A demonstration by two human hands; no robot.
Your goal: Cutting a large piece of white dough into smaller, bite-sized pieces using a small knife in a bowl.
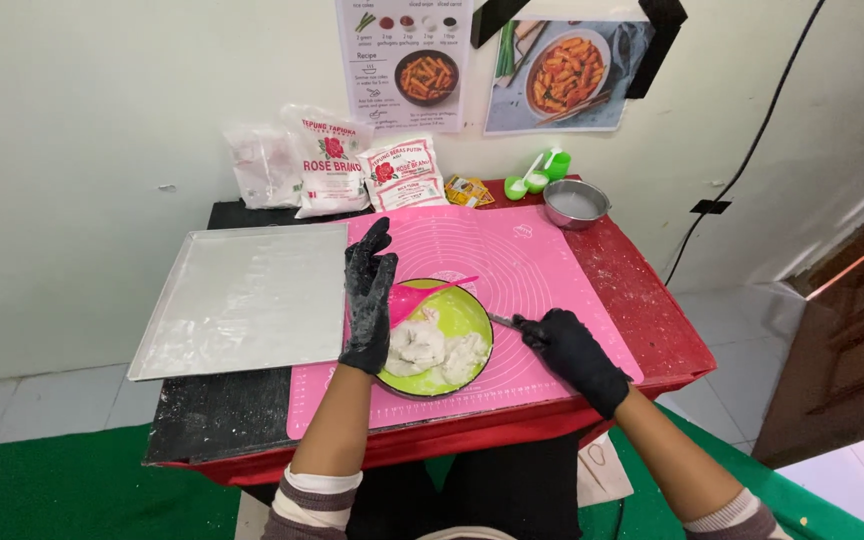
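Observation:
Both my hands wear black gloves. My left hand rests flat, fingers spread, on the left rim of a lime-green bowl that holds lumps of white dough and a pink spatula. To the right of the bowl, my right hand grips a thin metal utensil whose tip points at the bowl's rim. The bowl stands on a pink silicone mat.
A large flat metal tray lies left of the mat. At the back stand several white flour bags, a small metal bowl and green measuring spoons. The red table edge is at right; recipe sheets hang on the wall.

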